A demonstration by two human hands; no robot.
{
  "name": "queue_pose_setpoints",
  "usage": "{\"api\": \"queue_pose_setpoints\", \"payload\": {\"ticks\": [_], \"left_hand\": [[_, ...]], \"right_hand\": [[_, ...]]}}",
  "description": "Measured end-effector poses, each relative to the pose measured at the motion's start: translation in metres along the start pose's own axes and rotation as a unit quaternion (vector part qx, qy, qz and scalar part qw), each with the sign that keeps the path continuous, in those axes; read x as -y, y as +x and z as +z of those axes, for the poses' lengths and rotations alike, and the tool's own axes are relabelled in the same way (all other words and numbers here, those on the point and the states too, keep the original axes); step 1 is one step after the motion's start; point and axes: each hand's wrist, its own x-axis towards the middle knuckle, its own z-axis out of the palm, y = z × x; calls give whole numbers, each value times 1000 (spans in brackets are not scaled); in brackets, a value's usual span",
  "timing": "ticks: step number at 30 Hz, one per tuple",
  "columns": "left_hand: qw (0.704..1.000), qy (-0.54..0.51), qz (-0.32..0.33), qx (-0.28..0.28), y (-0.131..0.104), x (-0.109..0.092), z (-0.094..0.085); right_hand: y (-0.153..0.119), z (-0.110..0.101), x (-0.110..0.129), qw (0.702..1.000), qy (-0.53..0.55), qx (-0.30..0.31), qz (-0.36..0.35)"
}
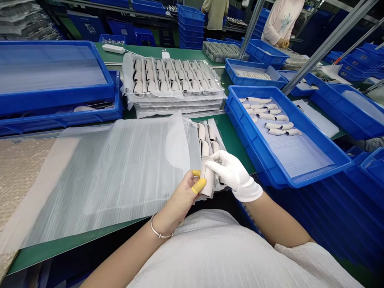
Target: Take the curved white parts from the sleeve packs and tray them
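A pale, curved, shell-like part (207,180) is held between both hands in front of my body. My left hand (189,187), with yellow finger cots on thumb and finger, is closed on its lower left side. My right hand (235,174), in a white glove, pinches its upper end. Just beyond, similar parts lie in a tray (220,146) lined with white sheet, partly under a translucent foam sheet (132,160) spread to the left. Farther back, a stack of trays (180,103) carries rows of the same parts on top.
On the right, a blue bin (312,158) holds several loose pale parts on a white liner. Large blue bins (57,86) are stacked on the left. A metal post (327,46) slants across the right side. Two people (282,24) stand behind the green bench (240,138).
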Motion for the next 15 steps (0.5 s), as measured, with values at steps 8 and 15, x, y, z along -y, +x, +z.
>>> {"api": "queue_pose_setpoints", "payload": {"ticks": [8, 15], "left_hand": [[995, 79, 48, -25, 4, 0, 0], [994, 81, 63, -38, 8, 2, -5]], "right_hand": [[1, 1, 8, 997, -74, -7, -17], [6, 0, 14, 993, -103, 39, -34]]}}
